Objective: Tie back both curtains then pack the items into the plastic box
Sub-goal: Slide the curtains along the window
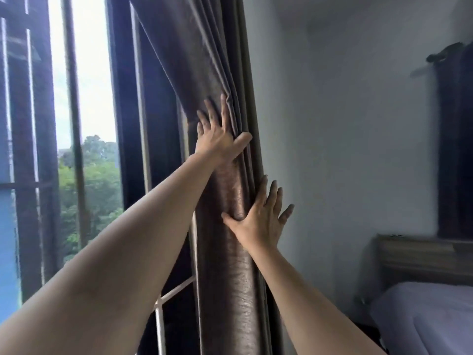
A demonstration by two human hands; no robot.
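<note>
A dark brown curtain (230, 265) hangs gathered into a narrow column at the right edge of the window. My left hand (218, 135) lies flat on the gathered folds higher up, fingers straight and spread, thumb out to the right. Lower down, my right hand (261, 213) presses on the right side of the same bundle with its fingers straight and its thumb across the fabric. No tie-back strap or plastic box is in view.
The window (87, 124) with metal bars fills the left, with trees outside. A white wall (345, 137) stands right of the curtain. At the lower right are a bed (430, 319) and a wooden headboard (419, 257). Dark clothing (453, 137) hangs at the far right.
</note>
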